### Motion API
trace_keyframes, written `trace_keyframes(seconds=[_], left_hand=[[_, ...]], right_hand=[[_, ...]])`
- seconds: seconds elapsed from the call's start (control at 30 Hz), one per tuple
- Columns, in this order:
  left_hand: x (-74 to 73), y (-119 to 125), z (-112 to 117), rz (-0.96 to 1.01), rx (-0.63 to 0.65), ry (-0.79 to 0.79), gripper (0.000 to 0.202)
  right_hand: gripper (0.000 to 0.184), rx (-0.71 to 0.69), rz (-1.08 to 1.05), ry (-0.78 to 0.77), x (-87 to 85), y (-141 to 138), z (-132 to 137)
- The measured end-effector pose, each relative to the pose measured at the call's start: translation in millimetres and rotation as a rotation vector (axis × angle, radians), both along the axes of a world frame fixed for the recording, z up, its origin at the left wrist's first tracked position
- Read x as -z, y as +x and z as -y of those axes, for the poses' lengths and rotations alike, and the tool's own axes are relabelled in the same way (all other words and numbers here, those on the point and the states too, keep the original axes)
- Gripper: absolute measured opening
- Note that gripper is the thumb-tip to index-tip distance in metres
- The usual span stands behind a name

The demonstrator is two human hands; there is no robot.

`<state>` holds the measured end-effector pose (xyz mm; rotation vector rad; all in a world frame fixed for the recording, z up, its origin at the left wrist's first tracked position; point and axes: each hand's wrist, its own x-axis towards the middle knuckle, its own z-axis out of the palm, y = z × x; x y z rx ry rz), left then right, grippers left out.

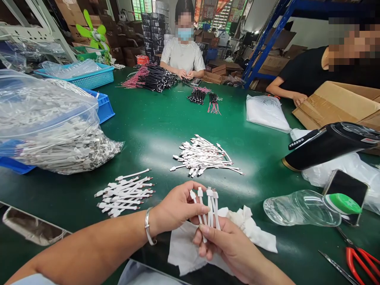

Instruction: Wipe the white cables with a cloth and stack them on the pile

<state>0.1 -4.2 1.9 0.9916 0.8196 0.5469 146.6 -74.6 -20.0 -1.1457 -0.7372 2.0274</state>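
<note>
My left hand (179, 204), with a silver bracelet at the wrist, is closed with its thumb and fingers on the white short cables (211, 208). From below, my right hand (224, 239) grips the same small fan of several cables between thumb and fingers, connector ends up. Beyond my hands lies a larger heap of white cables (204, 156). A smaller pile of white cables (126, 194) lies left of my left hand, most of them sideways. Crumpled white tissue (185, 245) lies under my hands.
A bulging bag of cables (68, 146) stands at the left. A clear bottle (299, 208), a phone (347, 186), a black tumbler (326, 144) and red-handled pliers (356, 257) lie at the right. Two people sit across the green table (142, 122), near black cable bundles (157, 77).
</note>
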Motion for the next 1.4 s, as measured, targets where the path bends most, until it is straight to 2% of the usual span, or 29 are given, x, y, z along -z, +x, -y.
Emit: trace_keyframes(seconds=[0.17, 0.5, 0.63, 0.77, 0.9, 1.0, 1.1, 1.3, 1.4], left_hand=[[1.1, 0.7, -0.3, -0.022, -0.020, 0.063, 0.039], [8.4, -0.2, -5.6, -0.117, -0.021, 0.103, 0.046], [7.1, 1.1, -6.3, -0.171, 0.005, 0.042, 0.044], [7.0, 1.8, -4.8, -0.151, 0.025, 0.013, 0.032], [8.6, 1.1, -5.1, -0.112, 0.035, -0.009, 0.034], [8.4, -0.2, -6.9, -0.078, 0.042, -0.028, 0.041], [8.0, -2.0, -9.9, -0.086, 0.024, 0.019, 0.046], [6.9, -4.2, -13.5, -0.117, 0.016, 0.158, 0.040], [5.0, -5.2, -14.3, -0.148, -0.006, 0.209, 0.038]], right_hand=[[0.034, -0.027, -0.018, -0.007, 1.0, 1.4, 0.9], [0.035, -0.085, -0.068, -0.051, 2.9, 2.2, 2.6], [0.042, -0.144, -0.090, -0.081, 1.5, 1.5, 4.1], [0.048, -0.173, -0.099, -0.119, 0.3, 1.2, 5.0], [0.049, -0.184, -0.101, -0.124, -1.1, 1.5, 5.4], [0.046, -0.172, -0.092, -0.105, -3.5, 2.2, 5.1], [0.042, -0.137, -0.071, -0.092, -6.4, 2.8, 4.4], [0.039, -0.082, -0.027, -0.100, -9.4, 1.9, 4.3], [0.041, -0.010, 0.015, -0.099, -9.7, 3.4, 2.2]])
